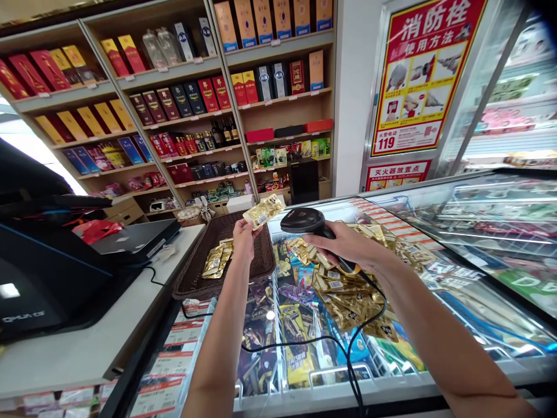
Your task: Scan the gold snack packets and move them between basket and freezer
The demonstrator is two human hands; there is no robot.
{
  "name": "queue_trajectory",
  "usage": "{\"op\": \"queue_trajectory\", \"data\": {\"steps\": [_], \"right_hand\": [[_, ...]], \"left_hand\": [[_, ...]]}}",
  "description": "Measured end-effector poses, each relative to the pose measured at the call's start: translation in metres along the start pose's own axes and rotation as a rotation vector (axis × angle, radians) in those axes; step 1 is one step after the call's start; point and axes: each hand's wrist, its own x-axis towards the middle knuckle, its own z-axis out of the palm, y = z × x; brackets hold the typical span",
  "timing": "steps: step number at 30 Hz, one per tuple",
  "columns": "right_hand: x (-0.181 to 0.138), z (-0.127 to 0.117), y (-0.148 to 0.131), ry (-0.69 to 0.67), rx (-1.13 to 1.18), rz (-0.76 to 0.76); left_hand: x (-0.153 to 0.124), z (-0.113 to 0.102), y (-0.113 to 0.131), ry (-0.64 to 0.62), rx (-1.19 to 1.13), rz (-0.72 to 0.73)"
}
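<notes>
My left hand is closed in a pinch on a small gold snack packet, held up with its barcode label facing me. My right hand is wrapped round the handle of a black barcode scanner, whose head points left at the packet, a short gap away. The scanner's black cable hangs down over the freezer lid. Under my right hand lies a pile of gold packets on the glass. A few more gold packets lie in a dark woven tray below my left hand.
A glass-topped chest freezer full of ice creams fills the centre and right. A white counter on the left carries a black till. Shelves of boxed liquor line the back wall, beside a red fire-hydrant poster.
</notes>
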Motion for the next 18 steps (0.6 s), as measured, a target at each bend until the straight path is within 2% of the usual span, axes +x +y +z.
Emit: {"op": "queue_trajectory", "data": {"steps": [18], "right_hand": [[0.0005, 0.003, -0.0005, -0.015, 0.016, 0.007]], "left_hand": [[-0.0042, 0.0063, 0.0015, 0.046, -0.038, -0.043]]}}
